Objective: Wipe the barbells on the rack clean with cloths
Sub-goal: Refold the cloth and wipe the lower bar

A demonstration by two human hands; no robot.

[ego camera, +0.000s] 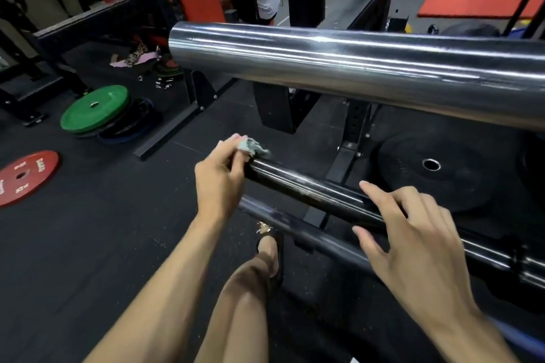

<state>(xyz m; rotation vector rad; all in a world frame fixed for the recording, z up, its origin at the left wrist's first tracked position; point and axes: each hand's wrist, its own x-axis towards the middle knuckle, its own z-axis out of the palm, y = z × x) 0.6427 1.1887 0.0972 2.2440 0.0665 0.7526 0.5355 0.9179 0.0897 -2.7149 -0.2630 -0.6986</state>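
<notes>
Crumpled cloth (254, 148) rubs glossy black barbell sleeve (306, 189).

Directly above the left hand (219, 178) and right hand (413, 236), upward passage is barred by a thick chrome sleeve (354, 68). Below them, a 2nd dark bar (295, 228) blocks descent. To the left of the left hand, open floor (103, 230) is offered beyond the bar end.

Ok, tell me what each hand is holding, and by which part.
The left hand grips a crumpled cloth against the end of the dark barbell sleeve. The right hand holds nothing; its straight fingers rest on the same sleeve further along.
</notes>
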